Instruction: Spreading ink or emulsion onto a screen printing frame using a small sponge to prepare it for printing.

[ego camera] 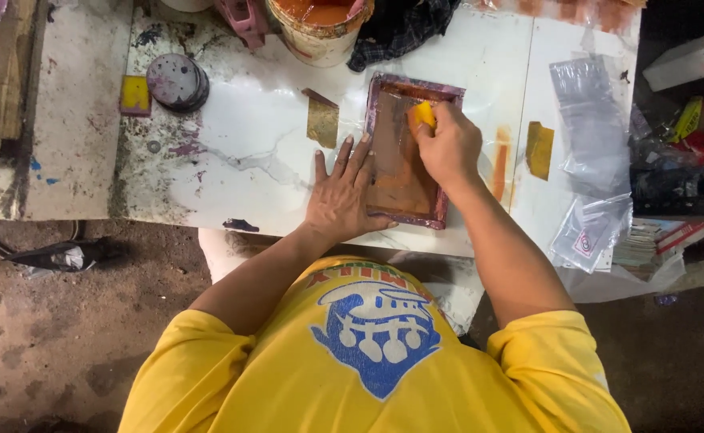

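Note:
A small rectangular printing screen point(440, 218) with a purple-stained frame lies on the white marble-patterned table point(239, 152). My left hand point(342, 192) lies flat with fingers spread, pressing on the frame's left edge. My right hand point(446, 147) is shut on a yellow squeegee piece point(422, 115), held against the mesh near the frame's top right. The mesh is smeared with orange-brown ink.
A bucket of orange ink point(320, 24) stands at the table's far edge beside a dark cloth point(400, 28). A stack of round purple discs point(177, 80) and a yellow card point(135, 94) lie at left. Clear plastic bags point(588, 120) lie at right.

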